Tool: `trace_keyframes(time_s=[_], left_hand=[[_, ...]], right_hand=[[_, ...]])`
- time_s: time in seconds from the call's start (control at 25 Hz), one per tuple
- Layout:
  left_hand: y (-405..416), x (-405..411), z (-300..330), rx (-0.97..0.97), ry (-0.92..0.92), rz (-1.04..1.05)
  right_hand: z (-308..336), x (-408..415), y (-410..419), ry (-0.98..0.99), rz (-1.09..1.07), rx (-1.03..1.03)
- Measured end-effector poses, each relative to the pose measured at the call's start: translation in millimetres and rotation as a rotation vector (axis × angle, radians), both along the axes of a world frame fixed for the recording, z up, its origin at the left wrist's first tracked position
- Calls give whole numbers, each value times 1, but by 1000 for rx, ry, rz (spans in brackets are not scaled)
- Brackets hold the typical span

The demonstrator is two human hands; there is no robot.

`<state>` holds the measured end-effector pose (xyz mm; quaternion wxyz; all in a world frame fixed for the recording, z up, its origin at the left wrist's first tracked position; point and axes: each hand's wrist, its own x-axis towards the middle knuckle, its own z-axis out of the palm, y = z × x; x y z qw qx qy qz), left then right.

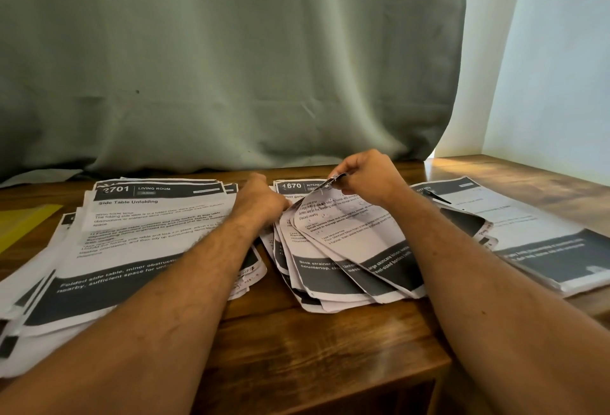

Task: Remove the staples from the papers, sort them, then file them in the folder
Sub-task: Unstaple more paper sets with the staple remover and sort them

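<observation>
Working staple step, middle stack. Yellow folder (23, 220) far left on worktop (330, 342), beside living-room pile (142, 236). Left hand (260, 201) presses fanned stapled papers (343, 249) down, grip state unclear. Right hand (369, 177) pinches stapled top corner (333, 180), tool not discernible. Advice: hold sheets flat, pull straight, avoid tearing. Sorted kitchen pile (528, 236) right.

Just the one head cam, worn up high, and it looked forward and down over a wooden table (330, 342). Wide lens, so edges bent. Both forearms ran in from the near edge; the papers (346, 249) sat close, mid-frame. A curtain (231, 61) filled the far upper half.
</observation>
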<state>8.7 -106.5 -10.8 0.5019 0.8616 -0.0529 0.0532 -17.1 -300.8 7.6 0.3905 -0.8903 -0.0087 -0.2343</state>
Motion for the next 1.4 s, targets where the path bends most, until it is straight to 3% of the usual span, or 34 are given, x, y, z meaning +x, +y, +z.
trace_keyframes(time_s=[0.28,0.56,0.8,1.04,1.4], left_hand=[[-4,0,-4,34,-82,-11],[14,1,19,-375,-400,204],[21,-6,29,-527,-576,144],[34,-12,63,-720,-625,83],[69,-50,154,-642,-744,95]], right_hand=[[1,-1,3,-16,21,-35],[2,8,11,-113,-94,-204],[5,4,27,-242,-106,-134],[33,3,38,-446,-130,-169],[144,-34,75,-892,12,-155]])
